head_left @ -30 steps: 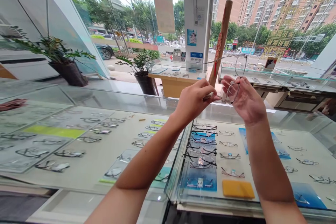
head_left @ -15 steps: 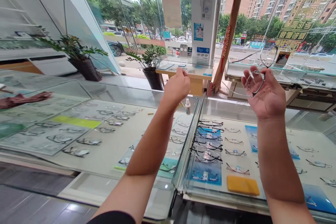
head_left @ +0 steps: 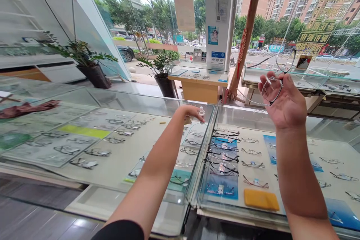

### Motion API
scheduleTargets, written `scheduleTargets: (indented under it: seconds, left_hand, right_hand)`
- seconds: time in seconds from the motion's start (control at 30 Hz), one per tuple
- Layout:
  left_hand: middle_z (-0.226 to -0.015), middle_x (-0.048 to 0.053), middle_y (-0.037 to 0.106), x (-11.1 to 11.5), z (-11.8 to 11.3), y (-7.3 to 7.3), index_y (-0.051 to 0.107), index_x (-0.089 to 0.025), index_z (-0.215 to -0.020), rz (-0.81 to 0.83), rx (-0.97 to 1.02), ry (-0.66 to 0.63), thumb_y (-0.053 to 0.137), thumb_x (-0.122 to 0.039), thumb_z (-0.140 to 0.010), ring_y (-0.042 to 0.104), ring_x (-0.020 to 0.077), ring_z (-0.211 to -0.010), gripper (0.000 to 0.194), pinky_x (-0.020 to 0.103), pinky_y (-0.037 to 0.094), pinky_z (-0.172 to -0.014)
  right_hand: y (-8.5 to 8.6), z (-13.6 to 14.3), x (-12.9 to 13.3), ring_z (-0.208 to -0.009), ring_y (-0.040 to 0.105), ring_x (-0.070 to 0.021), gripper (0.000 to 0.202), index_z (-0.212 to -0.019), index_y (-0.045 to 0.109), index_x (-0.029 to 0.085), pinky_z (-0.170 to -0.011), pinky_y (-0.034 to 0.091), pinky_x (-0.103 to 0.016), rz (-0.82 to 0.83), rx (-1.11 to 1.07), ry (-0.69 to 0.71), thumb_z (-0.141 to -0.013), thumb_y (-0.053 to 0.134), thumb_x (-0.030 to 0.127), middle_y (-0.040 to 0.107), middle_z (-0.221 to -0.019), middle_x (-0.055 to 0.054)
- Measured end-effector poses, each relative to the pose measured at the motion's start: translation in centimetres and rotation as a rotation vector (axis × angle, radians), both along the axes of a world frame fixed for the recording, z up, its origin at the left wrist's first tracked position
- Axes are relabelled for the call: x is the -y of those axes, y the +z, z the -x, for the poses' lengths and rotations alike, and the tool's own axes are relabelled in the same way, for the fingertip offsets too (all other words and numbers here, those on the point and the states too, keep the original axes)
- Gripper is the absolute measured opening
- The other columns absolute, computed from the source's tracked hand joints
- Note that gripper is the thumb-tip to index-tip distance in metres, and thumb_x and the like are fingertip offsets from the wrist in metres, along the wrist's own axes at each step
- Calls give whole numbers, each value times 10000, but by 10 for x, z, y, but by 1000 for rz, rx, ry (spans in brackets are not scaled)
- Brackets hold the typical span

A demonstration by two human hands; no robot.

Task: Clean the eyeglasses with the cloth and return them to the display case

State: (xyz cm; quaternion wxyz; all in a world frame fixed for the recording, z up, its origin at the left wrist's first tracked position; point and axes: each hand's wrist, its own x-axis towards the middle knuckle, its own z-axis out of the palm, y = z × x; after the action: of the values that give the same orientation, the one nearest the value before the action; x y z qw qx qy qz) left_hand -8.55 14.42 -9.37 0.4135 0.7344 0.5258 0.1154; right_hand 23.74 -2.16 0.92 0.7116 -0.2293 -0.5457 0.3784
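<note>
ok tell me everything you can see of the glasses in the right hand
The thin-rimmed, metal-looking eyeglasses, part dark and part silvery, are held up in the right hand, turned on end, one rounded see-through rim above the other. It grips them near the middle. Both slender temples are unfolded, pointing toward the picture's left.

Since 1 second ago, our left hand (head_left: 191, 111) has moved from beside the glasses (head_left: 281, 85) down to the small bottle (head_left: 201, 112).

Glass counter (head_left: 135, 153) with small bottle (head_left: 201, 111) and, apparently, a yellow cloth (head_left: 261, 199)
</note>
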Motion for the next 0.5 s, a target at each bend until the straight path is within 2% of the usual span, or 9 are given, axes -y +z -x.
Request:
scheduleTargets:
  seconds: [0.17,0.27,0.37,0.5]
  left_hand:
    - [-654,17,660,-7,-8,-23,729,-185,-714,17,109,-21,983,-408,-457,582,217,-692,425,308,457,-692]
    - [-688,39,661,-6,-12,-24,656,-178,-726,-16,275,50,948,-367,-538,603,222,-739,395,335,475,-752]
    - [-768,48,650,-2,-15,-10,581,-193,-818,-88,483,157,876,-339,-626,610,218,-799,381,367,488,-817]
    - [-865,9,591,15,-23,29,474,-231,-960,-195,779,220,722,-336,-669,611,181,-857,396,346,517,-854]
  right_hand:
    - [0,1,0,-1388,607,-248,432,-952,644,277,-1129,551,-403,4,42,-36,-854,799,667,700,-1340,9]
    - [0,1,1,-1358,624,-235,419,-917,639,271,-1145,543,-399,6,5,-13,-839,829,636,711,-1296,14]
    - [1,1,1,-1339,633,-229,402,-903,644,276,-1157,536,-402,0,-10,1,-839,839,622,721,-1263,20]
    - [0,1,0,-1335,638,-225,381,-909,652,283,-1142,541,-408,3,16,3,-861,815,625,726,-1250,29]
